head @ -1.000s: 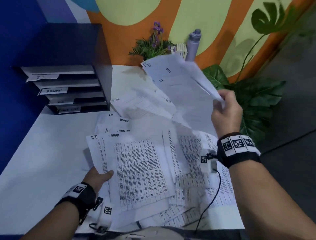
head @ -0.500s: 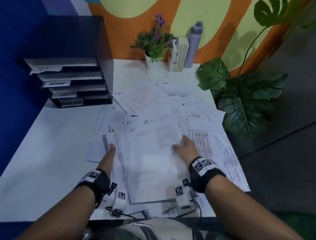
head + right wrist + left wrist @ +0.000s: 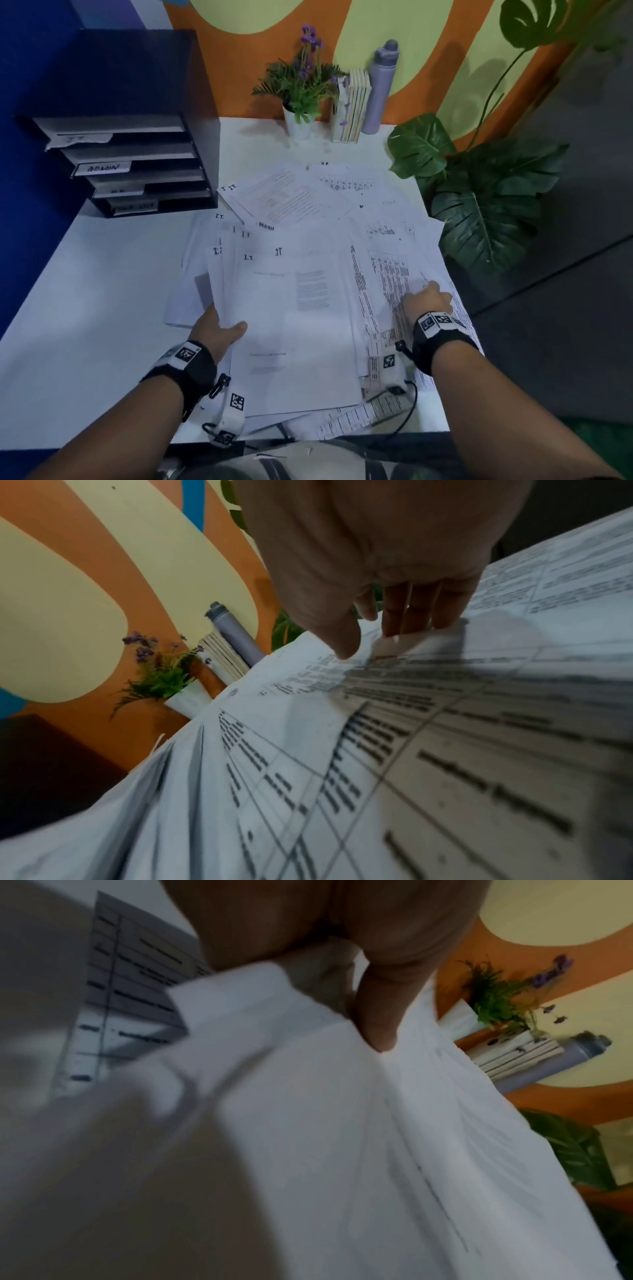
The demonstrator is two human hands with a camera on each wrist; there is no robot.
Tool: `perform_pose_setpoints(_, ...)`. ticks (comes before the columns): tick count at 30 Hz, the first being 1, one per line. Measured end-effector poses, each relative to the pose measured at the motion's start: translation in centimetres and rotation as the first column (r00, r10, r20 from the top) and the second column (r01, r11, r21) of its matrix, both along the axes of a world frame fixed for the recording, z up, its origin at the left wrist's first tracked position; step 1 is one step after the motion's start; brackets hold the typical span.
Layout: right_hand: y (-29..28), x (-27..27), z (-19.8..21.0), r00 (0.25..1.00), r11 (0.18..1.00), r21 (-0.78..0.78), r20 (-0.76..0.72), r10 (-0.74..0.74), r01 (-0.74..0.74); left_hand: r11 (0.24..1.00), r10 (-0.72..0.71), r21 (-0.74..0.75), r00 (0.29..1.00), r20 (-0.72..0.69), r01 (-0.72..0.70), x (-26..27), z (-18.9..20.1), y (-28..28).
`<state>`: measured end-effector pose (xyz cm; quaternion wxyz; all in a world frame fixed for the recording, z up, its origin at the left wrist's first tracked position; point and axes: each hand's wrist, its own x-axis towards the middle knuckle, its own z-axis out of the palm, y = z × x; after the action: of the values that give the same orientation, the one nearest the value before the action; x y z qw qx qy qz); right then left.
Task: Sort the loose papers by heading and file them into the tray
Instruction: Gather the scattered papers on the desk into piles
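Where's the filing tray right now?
In the head view the black filing tray stands at the table's far left, against the blue wall, its labelled slots facing the spread of loose papers; the potted flowers stand to its right.

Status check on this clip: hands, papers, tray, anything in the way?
Left hand grips a sheaf of I.T. sheets. Right hand fingers rest on a table-printed sheet. Papers unsorted across the desk; tray slots unobstructed.

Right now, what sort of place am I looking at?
Probably an office desk set up for filing: a black tray rack with labelled shelves, loose printed papers spread across a white table, and books by a painted wall.
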<state>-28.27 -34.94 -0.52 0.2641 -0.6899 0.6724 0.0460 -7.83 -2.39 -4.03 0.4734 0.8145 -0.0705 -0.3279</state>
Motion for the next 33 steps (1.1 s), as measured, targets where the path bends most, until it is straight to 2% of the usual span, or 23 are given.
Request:
perform_pose_setpoints(2,-0.1,-0.1,-0.2,0.999,0.998,0.066,0.045,0.010,-0.013,0.998,0.046,-0.038,0.999,-0.013,-0.047,0.2,0.1,0.0)
perform_pose_setpoints(5,0.0,0.0,-0.3,0.990,0.996,0.070,0.133,0.042,-0.052,0.991,0.104,-0.074,0.993,-0.057,-0.108,0.4,0.6,0.3)
perform_pose_setpoints(8,0.4,0.6,0.2,0.982,0.994,0.096,0.178,-0.067,0.050,0.998,0.054,-0.035,0.992,-0.118,-0.058,0.6,0.2,0.8)
perform_pose_setpoints(11,0.0,1.2,0.3,0.978,0.982,0.188,0.205,-0.044,0.005,0.996,0.087,-0.018,0.975,-0.205,-0.092,1.1,-0.1,0.5)
perform_pose_setpoints(13,-0.5,1.4,0.5,0.983,0.973,0.232,0.178,-0.053,0.010,0.997,0.079,0.017,0.986,-0.146,-0.078,1.4,-0.2,0.3)
perform_pose_setpoints(16,-0.7,1.3,1.2,0.999,0.976,0.217,0.024,-0.030,0.024,0.997,0.046,0.062,0.998,-0.050,-0.043,1.6,-0.1,0.5)
perform_pose_setpoints(17,-0.6,1.2,1.4,1.000,0.974,0.226,0.014,-0.005,0.002,0.997,0.043,0.066,0.999,-0.030,-0.041,1.7,-0.1,0.7)
perform_pose_setpoints(20,0.1,1.2,2.1,0.989,0.961,0.273,0.145,0.007,-0.047,0.996,0.071,0.062,0.997,-0.007,-0.070,1.9,0.0,1.2)
perform_pose_setpoints(22,0.6,1.5,2.8,0.976,0.982,0.162,0.208,0.066,-0.101,0.994,0.094,0.051,0.994,-0.048,-0.092,1.8,0.0,1.4)
perform_pose_setpoints(24,0.8,2.0,4.1,0.954,0.989,-0.074,0.265,0.140,-0.125,0.993,0.120,0.033,0.985,-0.124,-0.117,1.7,-0.2,1.7)
perform_pose_setpoints(25,0.7,2.3,5.0,0.946,0.968,-0.222,0.272,0.180,-0.120,0.992,0.123,0.038,0.982,-0.140,-0.119,1.5,-0.2,1.7)
perform_pose_setpoints(27,0.8,3.2,7.3,0.913,0.848,-0.511,0.264,0.310,-0.141,0.991,0.125,0.059,0.981,-0.148,-0.117,1.2,0.0,1.6)
perform_pose_setpoints(29,1.6,4.1,10.3,0.821,0.698,-0.698,0.299,0.487,-0.160,0.986,0.153,0.084,0.979,-0.133,-0.143,1.2,0.3,1.2)
perform_pose_setpoints(31,2.4,5.3,12.9,0.704,0.626,-0.762,0.353,0.616,-0.166,0.985,0.153,0.097,0.984,-0.095,-0.144,1.1,0.9,0.9)
perform_pose_setpoints(32,2.7,5.9,13.4,0.657,0.645,-0.743,0.399,0.640,-0.177,0.985,0.154,0.086,0.984,-0.086,-0.146,1.1,1.1,0.8)
perform_pose_setpoints(33,2.9,6.6,13.7,0.624,0.700,-0.685,0.461,0.630,-0.201,0.986,0.158,0.075,0.984,-0.086,-0.152,1.1,1.3,0.6)
